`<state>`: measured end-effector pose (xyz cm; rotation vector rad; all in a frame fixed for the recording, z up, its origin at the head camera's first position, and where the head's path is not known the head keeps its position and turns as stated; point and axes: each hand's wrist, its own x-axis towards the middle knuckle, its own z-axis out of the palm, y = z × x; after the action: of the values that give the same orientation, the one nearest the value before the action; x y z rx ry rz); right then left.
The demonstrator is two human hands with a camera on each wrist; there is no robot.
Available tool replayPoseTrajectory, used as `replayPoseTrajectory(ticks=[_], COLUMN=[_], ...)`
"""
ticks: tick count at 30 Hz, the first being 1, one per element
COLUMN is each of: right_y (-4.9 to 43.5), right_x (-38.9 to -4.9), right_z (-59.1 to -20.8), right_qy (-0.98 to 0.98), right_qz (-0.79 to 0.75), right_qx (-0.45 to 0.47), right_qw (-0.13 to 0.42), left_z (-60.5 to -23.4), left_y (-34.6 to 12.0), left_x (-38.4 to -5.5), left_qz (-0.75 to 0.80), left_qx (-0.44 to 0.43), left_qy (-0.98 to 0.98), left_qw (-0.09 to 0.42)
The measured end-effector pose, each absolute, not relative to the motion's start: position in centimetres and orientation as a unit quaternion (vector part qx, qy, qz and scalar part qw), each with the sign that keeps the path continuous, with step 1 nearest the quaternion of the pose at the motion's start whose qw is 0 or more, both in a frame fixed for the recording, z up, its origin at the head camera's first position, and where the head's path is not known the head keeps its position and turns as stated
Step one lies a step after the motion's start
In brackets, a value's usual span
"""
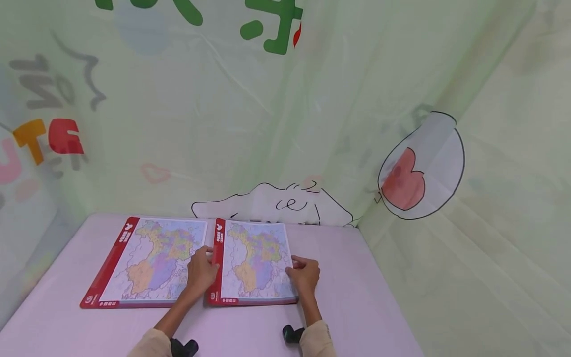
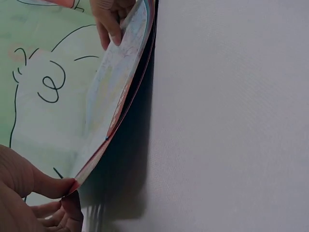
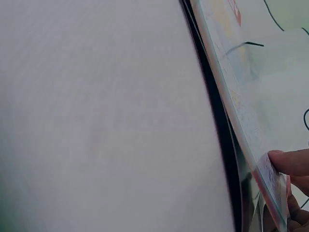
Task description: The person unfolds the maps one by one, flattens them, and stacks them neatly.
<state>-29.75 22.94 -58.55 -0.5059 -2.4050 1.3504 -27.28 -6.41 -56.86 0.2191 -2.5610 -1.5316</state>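
Note:
A map sheet (image 1: 256, 258) with a red left border is held between the two hands, just right of the table's middle. My left hand (image 1: 201, 270) pinches its red edge, thumb on top, as the left wrist view shows. On the opposite side my right hand (image 1: 306, 273) pinches the white edge between thumb and fingers. In the left wrist view the held map (image 2: 116, 72) bows and stands off the tabletop, throwing a shadow beneath. To its left lies a second, similar map (image 1: 165, 258), flat on the table; my left forearm crosses its lower right corner.
Pale pink cloth covers the table (image 1: 352, 297). A printed light-green curtain (image 1: 250, 129) hangs behind and along both sides. Black wrist devices sit at the left sleeve (image 1: 151, 344) and the right sleeve (image 1: 317, 341).

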Motion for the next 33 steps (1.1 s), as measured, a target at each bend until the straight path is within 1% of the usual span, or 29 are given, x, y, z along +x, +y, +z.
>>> replayPoseTrajectory(ticks=[5, 9, 13, 19, 28, 33], right_y=[22.6, 22.6, 22.8, 24.2, 27.2, 29.0], right_x=[-30.3, -30.6, -30.4, -30.0, -30.4, -30.6], right_z=[-58.1, -57.5, -55.8, -53.6, -54.0, -54.7], right_qy=[-0.828, -0.828, -0.824, -0.811, -0.801, -0.794], right_qz=[0.497, 0.487, 0.478, 0.471, 0.449, 0.438], right_qx=[-0.191, -0.191, -0.206, -0.242, -0.279, -0.298], right_qw=[0.174, 0.2, 0.223, 0.249, 0.279, 0.298], left_z=[-56.1, -55.7, -55.3, -55.0, -54.6, -54.3], left_y=[-7.1, -7.6, -8.8, -11.6, -15.4, -17.4], left_x=[-27.4, -27.3, -27.5, -27.6, -27.0, -26.5], left_qz=[-0.499, -0.472, -0.456, -0.442, -0.434, -0.422], left_qx=[0.073, 0.065, 0.062, 0.072, 0.098, 0.112], left_qy=[-0.859, -0.871, -0.877, -0.881, -0.884, -0.885], left_qw=[0.089, 0.117, 0.138, 0.15, 0.143, 0.163])
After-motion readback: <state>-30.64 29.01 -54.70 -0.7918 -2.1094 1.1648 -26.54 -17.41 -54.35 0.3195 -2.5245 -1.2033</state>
